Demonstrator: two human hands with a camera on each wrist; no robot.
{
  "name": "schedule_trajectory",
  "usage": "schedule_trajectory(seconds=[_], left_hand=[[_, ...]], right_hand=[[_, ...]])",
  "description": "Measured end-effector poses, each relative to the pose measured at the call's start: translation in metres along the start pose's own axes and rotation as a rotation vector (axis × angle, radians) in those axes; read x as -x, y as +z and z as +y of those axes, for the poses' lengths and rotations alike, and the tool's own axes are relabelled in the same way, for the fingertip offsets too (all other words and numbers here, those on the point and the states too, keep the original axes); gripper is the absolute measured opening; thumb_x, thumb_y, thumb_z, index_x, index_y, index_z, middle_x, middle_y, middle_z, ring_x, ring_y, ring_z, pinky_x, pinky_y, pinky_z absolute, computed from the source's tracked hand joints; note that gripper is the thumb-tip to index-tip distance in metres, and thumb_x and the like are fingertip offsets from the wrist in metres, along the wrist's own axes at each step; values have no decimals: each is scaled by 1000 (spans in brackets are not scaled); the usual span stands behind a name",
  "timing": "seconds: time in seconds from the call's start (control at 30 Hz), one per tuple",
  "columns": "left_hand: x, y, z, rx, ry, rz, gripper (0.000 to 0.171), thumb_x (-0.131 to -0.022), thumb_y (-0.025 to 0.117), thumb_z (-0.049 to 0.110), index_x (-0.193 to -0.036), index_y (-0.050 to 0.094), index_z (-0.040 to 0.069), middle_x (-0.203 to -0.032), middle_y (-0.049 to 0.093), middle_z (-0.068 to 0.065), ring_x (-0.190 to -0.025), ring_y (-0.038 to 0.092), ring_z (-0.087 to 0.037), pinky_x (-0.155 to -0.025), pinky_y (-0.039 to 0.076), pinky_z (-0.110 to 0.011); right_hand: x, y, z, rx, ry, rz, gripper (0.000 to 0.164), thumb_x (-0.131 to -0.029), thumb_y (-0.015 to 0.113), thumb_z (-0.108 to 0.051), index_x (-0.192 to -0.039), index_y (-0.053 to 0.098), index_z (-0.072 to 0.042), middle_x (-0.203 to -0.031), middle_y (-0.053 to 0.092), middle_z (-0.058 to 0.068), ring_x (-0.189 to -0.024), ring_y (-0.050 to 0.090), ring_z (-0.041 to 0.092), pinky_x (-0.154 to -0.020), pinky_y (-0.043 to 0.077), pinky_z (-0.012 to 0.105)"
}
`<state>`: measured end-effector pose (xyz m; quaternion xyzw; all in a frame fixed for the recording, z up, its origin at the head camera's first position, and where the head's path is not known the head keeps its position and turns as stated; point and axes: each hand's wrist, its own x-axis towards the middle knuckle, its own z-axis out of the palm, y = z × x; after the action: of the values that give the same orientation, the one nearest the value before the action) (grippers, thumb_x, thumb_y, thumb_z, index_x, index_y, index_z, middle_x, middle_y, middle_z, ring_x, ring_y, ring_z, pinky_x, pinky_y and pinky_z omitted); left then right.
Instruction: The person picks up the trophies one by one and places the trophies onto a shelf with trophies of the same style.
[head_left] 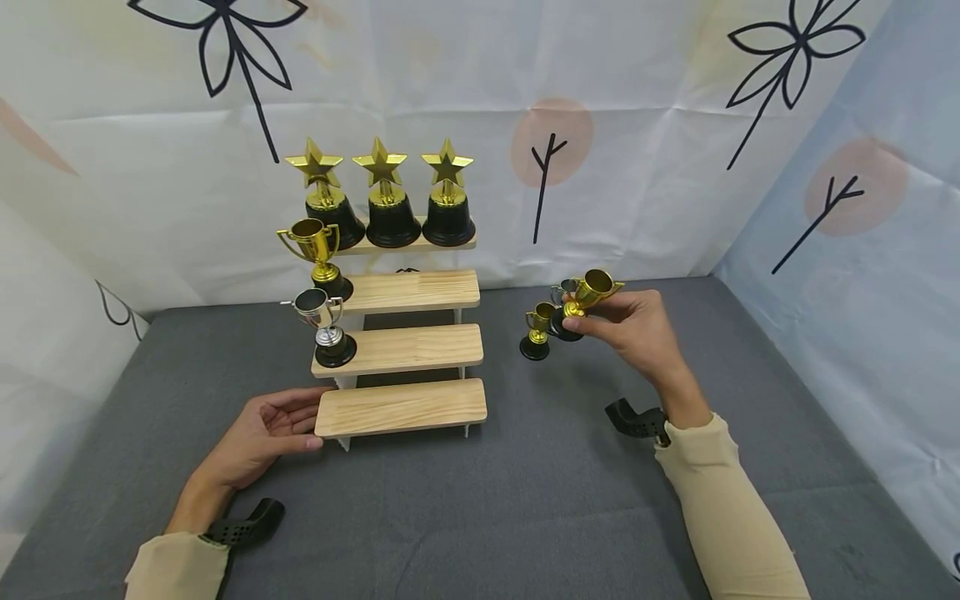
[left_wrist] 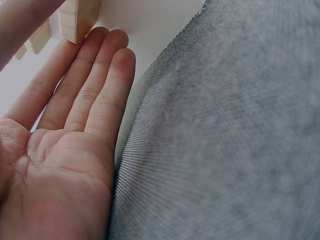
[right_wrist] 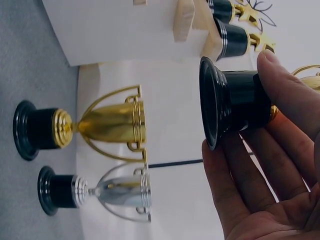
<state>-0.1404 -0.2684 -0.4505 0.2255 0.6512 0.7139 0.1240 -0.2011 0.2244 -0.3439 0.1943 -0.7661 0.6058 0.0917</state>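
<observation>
My right hand point(head_left: 636, 332) pinches a gold trophy cup point(head_left: 596, 287) by its lower part, raised off the table with its rim tilted right. The right wrist view shows its black base point(right_wrist: 240, 100) between thumb and fingers. Standing just beyond it are another gold trophy cup point(head_left: 541, 318) and a partly hidden silver trophy cup point(right_wrist: 122, 192). My left hand point(head_left: 258, 433) lies at the left end of the lowest step of a wooden stepped rack point(head_left: 401, 408). Its fingers point(left_wrist: 92, 95) are nearly straight, their tips against or very near that step.
Star trophies point(head_left: 447, 218) line the rack's top step. Below them, at the left ends of the middle steps, stand a gold trophy cup point(head_left: 311, 240) and a silver trophy cup point(head_left: 318, 310). Grey cloth point(head_left: 525, 517) covers the table; patterned fabric walls point(head_left: 637, 192) enclose it behind and beside.
</observation>
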Motion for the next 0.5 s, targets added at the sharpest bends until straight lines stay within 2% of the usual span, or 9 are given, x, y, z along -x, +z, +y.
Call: schedule_trajectory(seconds=[0.23, 0.5], left_hand=[[0, -1, -2, 13, 13, -13, 66, -81, 66, -26, -141, 37, -23, -134, 63, -4, -123, 63, -17, -102, 53, -32], [0, -2, -2, 13, 15, -14, 66, -82, 65, -26, -141, 36, -23, -135, 63, -4, -123, 62, -17, -102, 53, -32]], right_hand=[[1, 8, -4, -24, -10, -25, 30, -80, 83, 7, -108, 75, 8, -106, 76, 14, -108, 70, 22, -99, 57, 31], [2, 11, -10, -82, -46, -16, 30, -79, 81, 11, -108, 74, 11, -108, 74, 20, -109, 70, 27, -97, 58, 34]])
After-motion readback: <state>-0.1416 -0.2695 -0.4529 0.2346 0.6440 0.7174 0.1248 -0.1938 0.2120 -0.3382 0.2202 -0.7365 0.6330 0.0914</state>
